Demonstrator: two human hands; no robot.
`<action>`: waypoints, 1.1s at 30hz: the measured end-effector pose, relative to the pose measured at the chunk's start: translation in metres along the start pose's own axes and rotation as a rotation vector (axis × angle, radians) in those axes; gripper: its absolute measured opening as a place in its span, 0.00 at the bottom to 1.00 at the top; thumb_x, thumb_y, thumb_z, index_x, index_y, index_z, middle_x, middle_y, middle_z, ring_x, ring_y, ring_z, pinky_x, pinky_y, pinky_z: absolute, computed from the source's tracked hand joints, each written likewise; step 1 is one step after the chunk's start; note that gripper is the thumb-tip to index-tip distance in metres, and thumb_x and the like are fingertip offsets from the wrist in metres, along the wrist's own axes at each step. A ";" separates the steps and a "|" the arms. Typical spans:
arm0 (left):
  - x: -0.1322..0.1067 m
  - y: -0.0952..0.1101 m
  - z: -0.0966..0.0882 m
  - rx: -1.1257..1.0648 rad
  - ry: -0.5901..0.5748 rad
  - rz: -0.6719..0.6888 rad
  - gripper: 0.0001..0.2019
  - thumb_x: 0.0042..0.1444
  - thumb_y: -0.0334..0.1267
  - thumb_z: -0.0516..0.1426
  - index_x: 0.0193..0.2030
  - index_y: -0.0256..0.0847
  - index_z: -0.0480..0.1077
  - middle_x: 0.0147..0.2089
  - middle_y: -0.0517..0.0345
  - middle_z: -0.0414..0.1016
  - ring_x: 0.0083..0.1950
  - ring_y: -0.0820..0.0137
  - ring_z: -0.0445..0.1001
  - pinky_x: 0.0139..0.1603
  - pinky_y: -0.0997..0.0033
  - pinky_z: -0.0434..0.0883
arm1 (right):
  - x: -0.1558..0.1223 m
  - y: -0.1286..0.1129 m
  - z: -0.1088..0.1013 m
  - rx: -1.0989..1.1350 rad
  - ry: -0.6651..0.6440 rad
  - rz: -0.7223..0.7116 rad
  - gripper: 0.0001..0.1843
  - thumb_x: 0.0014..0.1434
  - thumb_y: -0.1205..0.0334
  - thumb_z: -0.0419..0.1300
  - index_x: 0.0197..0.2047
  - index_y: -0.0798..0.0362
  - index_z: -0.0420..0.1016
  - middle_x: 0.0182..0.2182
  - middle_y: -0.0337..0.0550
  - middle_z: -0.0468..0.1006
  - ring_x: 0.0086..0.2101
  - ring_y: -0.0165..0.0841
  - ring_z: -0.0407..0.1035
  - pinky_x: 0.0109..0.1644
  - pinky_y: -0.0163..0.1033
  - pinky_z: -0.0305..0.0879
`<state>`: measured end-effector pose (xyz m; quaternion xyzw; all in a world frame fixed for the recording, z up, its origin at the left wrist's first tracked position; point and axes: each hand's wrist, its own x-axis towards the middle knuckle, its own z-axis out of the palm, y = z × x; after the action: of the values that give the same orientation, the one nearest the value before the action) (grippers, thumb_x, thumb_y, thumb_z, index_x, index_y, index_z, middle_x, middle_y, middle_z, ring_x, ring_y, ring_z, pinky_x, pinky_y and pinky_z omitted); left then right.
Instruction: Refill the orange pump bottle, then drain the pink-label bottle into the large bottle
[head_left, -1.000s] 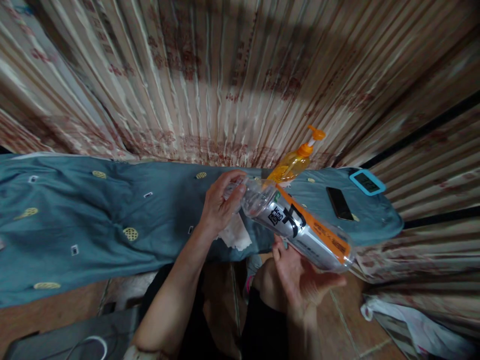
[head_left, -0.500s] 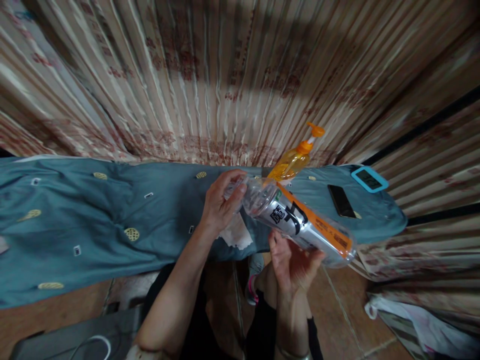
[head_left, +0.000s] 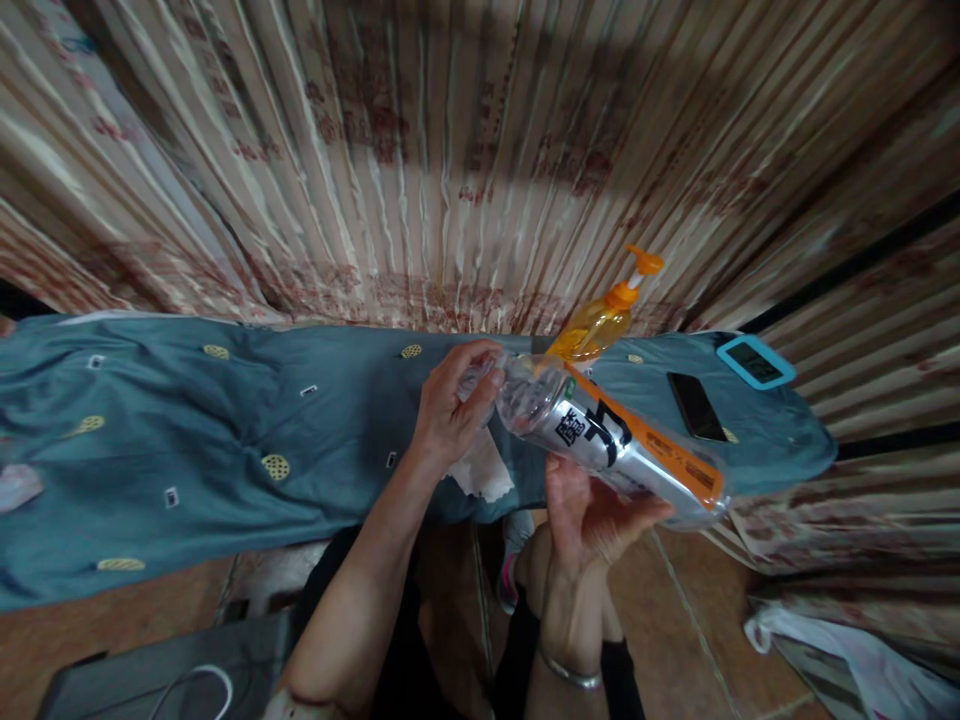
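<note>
I hold a clear plastic bottle [head_left: 615,440] with a white, black and orange label, lying nearly on its side above the table edge. My left hand [head_left: 450,410] is closed round its neck end, fingers wrapped over the cap. My right hand [head_left: 592,515] cups the bottle's body from below, fingers curled against it. A crumpled white tissue [head_left: 480,470] lies on the cloth just under my left hand.
A table under a teal patterned cloth [head_left: 187,440] runs across the view. Behind the bottle stands an orange pump dispenser [head_left: 604,320]. A black phone [head_left: 695,406] and a blue-framed device [head_left: 754,362] lie at the right end. Striped curtains [head_left: 450,150] hang behind.
The bottle has shifted slightly right and leveled a little. My right hand has slid along under the bottle's body. My left hand stays on the neck.
</note>
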<state>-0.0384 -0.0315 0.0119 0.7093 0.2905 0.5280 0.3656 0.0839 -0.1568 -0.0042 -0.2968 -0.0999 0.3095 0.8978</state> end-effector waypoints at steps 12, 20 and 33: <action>0.000 -0.001 0.001 -0.024 0.024 -0.039 0.20 0.71 0.57 0.58 0.56 0.45 0.77 0.52 0.52 0.87 0.54 0.61 0.84 0.59 0.62 0.79 | 0.003 -0.004 0.011 -0.018 -0.022 -0.047 0.42 0.40 0.47 0.83 0.60 0.42 0.82 0.65 0.37 0.80 0.74 0.44 0.63 0.76 0.56 0.65; -0.005 -0.005 -0.001 -0.043 0.017 0.026 0.23 0.69 0.57 0.60 0.61 0.44 0.74 0.57 0.49 0.84 0.59 0.58 0.82 0.63 0.57 0.77 | 0.001 0.000 0.007 -0.004 0.007 -0.021 0.41 0.41 0.46 0.83 0.59 0.43 0.82 0.66 0.41 0.79 0.72 0.43 0.65 0.75 0.56 0.67; -0.036 -0.052 0.010 0.081 0.190 -0.022 0.53 0.54 0.59 0.73 0.79 0.48 0.54 0.80 0.39 0.62 0.82 0.45 0.62 0.82 0.39 0.62 | 0.003 -0.002 0.002 -0.007 0.009 0.012 0.44 0.42 0.46 0.83 0.62 0.43 0.80 0.66 0.41 0.79 0.74 0.42 0.62 0.74 0.54 0.69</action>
<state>-0.0396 -0.0328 -0.0518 0.6672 0.3526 0.5766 0.3131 0.0867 -0.1554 -0.0011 -0.3020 -0.0954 0.3131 0.8954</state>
